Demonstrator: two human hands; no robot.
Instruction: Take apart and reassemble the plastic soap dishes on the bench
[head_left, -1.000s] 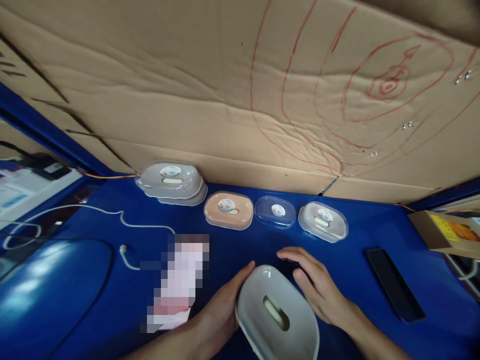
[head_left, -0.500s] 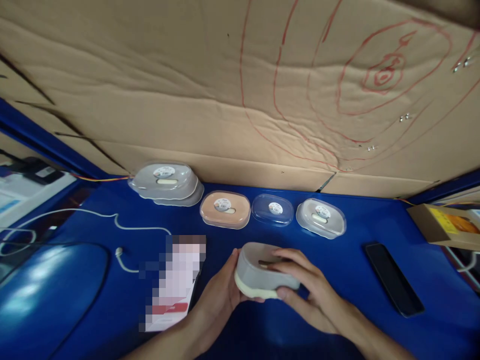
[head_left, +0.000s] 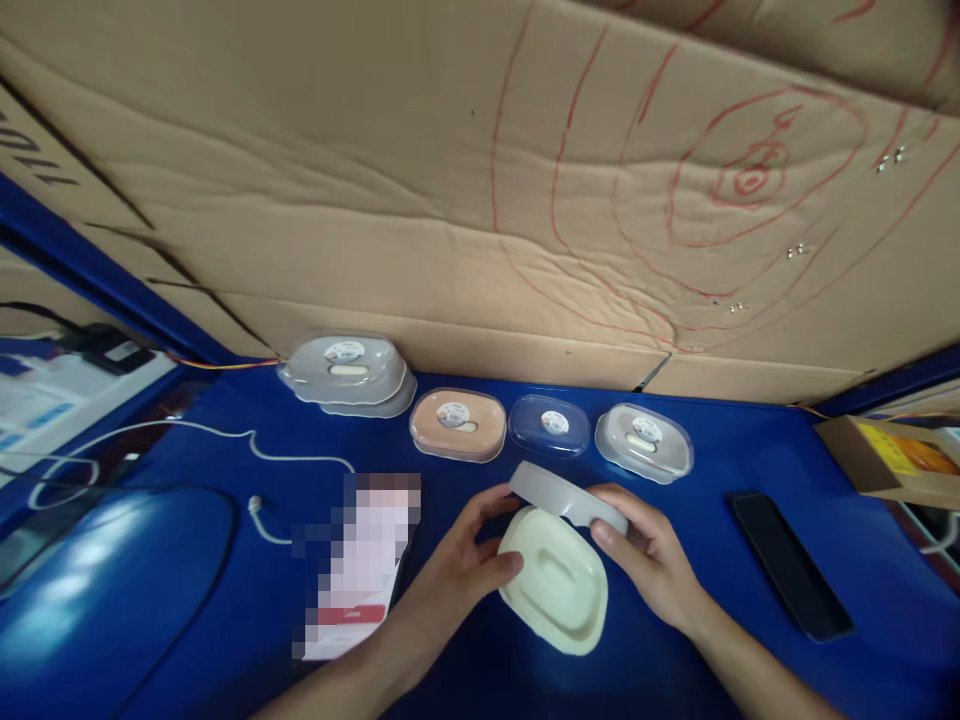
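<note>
My left hand (head_left: 457,565) grips the left side of a cream oval inner tray (head_left: 555,585), thumb pressed on its rim. Just above and behind it, my right hand (head_left: 649,555) holds a grey oval shell (head_left: 566,497) by its right end, tilted and lifted off the cream piece. Both pieces hover low over the blue table (head_left: 675,640), in front of a row of boxed soap dishes.
Along the cardboard wall (head_left: 450,200) stand a stack of grey dishes (head_left: 345,372), a peach dish (head_left: 457,424), a clear lid (head_left: 550,425) and a grey dish (head_left: 643,441). A black phone (head_left: 791,565) lies right, a blurred packet (head_left: 360,565) and white cable (head_left: 259,470) left.
The closed grey case, first shown bottom up in my left hand, was taken in both hands and pulled apart: grey shell now in the right hand, cream tray in the left.
</note>
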